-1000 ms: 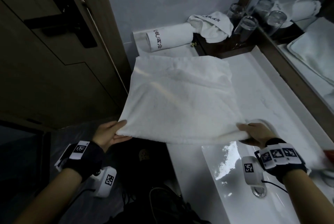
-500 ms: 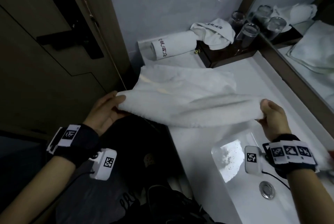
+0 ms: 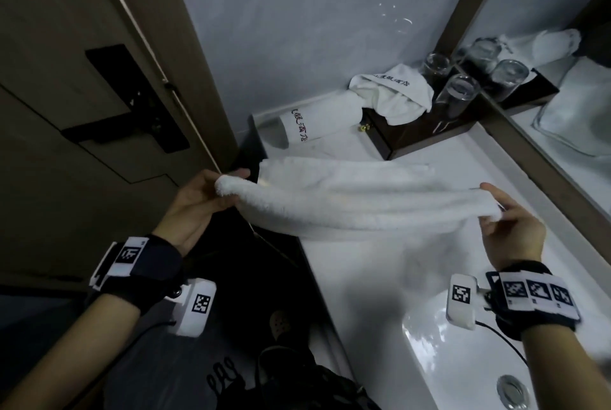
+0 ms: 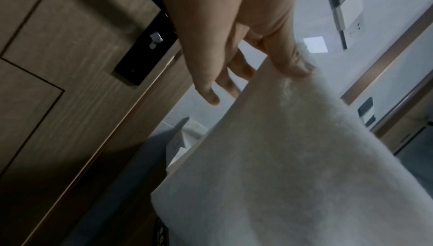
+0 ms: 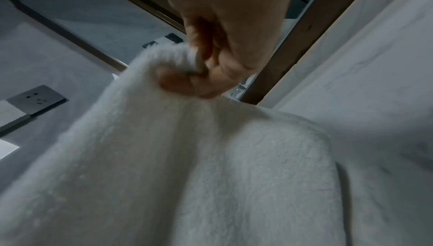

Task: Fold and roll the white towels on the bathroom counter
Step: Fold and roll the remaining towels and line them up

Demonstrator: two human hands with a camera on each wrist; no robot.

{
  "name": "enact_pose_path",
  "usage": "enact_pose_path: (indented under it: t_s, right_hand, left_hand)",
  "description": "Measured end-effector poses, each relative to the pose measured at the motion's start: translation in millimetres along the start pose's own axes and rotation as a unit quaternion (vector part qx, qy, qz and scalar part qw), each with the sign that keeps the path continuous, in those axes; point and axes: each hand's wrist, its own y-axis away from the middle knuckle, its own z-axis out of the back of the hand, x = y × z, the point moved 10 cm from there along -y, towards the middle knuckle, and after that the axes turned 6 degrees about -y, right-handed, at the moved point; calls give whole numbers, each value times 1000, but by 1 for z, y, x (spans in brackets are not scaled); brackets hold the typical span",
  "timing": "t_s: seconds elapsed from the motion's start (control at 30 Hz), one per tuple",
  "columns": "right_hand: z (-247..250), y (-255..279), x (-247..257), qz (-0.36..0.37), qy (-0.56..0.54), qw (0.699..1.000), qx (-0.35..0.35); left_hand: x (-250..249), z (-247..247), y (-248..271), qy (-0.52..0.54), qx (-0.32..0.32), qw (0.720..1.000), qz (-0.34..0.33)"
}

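A white towel (image 3: 357, 201) hangs stretched between my two hands above the white counter (image 3: 413, 158), its far part lying on the counter. My left hand (image 3: 211, 198) pinches the towel's left corner, off the counter's left edge near the door. In the left wrist view the thumb presses the towel (image 4: 293, 157) edge while the other fingers (image 4: 208, 91) stay behind it. My right hand (image 3: 506, 221) pinches the right corner; the right wrist view shows thumb and fingers closed on the towel (image 5: 187, 157). A rolled white towel (image 3: 317, 125) with lettering lies at the counter's back.
A crumpled white towel (image 3: 393, 95) sits on a dark wooden tray (image 3: 420, 135) with upturned glasses (image 3: 458, 92) in the back corner. A mirror (image 3: 562, 95) runs along the right. The sink basin (image 3: 463, 360) lies near the front, the wooden door (image 3: 82, 112) to the left.
Both hands have lifted the towel's near edge and carried it away from me toward the back of the counter, so the towel now sags between them.
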Motion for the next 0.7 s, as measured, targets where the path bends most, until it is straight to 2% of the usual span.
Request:
enact_pose_path:
  t_s: [0.1, 0.17, 0.27, 0.37, 0.47, 0.53, 0.6, 0.63, 0.7]
  right_hand:
    - [-8, -17, -14, -17, 124, 992, 34]
    - [-12, -31, -23, -8, 195, 980, 47]
    - [-14, -57, -33, 3, 298, 954, 31]
    - [-15, -86, -42, -2, 333, 943, 4]
    - [-18, -110, -50, -20, 382, 924, -31]
    - [-24, -122, -50, -11, 467, 883, -39]
    - [-33, -130, -48, 2, 550, 834, -38]
    - [-34, -133, -49, -4, 573, 819, -36]
    - [-33, -137, -55, -25, 589, 807, -36]
  left_hand:
    - [8, 2, -26, -17, -50, 999, 11]
    - [21, 4, -44, 7, -79, 996, 31]
    - [43, 4, -70, 10, -115, 991, 64]
    - [67, 2, -90, -34, -116, 988, 93]
    - [90, -1, -102, -96, -82, 983, 136]
    - [99, 2, -105, -141, -72, 976, 150]
    - [106, 12, -103, -145, -93, 973, 155]
    - [110, 17, -100, -136, -107, 972, 159]
    - [116, 21, -94, -132, -120, 970, 164]
